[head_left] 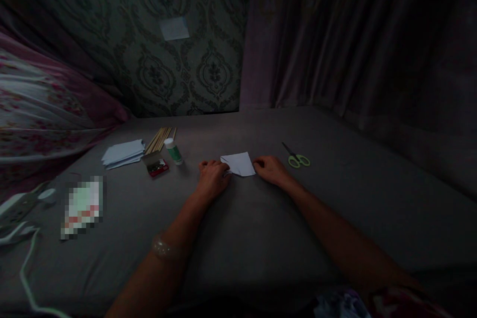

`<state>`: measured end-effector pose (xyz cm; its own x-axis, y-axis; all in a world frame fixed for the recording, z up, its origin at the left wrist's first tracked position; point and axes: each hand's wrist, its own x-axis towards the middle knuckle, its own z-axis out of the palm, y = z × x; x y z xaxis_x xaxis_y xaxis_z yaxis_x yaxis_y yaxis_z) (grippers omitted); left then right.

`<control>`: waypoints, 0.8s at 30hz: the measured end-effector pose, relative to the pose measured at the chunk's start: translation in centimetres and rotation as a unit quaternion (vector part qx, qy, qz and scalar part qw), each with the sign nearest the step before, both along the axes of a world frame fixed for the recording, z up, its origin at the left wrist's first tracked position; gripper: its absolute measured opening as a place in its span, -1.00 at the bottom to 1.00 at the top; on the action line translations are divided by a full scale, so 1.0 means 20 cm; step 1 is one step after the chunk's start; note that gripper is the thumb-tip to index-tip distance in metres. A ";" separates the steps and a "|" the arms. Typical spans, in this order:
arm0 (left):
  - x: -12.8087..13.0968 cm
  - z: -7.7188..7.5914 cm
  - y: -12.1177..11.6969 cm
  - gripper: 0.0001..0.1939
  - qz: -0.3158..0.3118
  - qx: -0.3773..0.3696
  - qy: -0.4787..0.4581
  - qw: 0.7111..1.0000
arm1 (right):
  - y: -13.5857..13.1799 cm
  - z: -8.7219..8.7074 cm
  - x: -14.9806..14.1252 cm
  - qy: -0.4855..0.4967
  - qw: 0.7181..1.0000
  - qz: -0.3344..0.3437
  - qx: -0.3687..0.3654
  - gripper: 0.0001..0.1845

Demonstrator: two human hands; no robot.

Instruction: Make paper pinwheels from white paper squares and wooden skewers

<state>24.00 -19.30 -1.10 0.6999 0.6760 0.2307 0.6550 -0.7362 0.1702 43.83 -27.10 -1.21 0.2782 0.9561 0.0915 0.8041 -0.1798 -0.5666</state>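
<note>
While the left hand (214,177) pinches the paper (241,164) at its left side, the right hand (273,169) curls at its right edge, its grip unclear; the paper lies on the surface (253,233) between bottle (173,152) and scissors (294,155).

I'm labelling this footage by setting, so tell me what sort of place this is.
Probably a room in a home: ornate wallpaper, draped curtains and floral fabric border a grey cloth-covered surface.
</note>
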 end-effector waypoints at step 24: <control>-0.02 -0.03 0.08 -0.74 -0.020 0.008 -0.048 0.999 | -0.03 0.00 -0.03 -0.127 0.981 0.136 0.049 -0.86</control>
<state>23.67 -17.68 -1.69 0.7001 0.6439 0.3085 0.6062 -0.7644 0.2195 43.27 -27.78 -1.25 -0.0287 0.9753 0.2192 0.9323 0.1052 -0.3460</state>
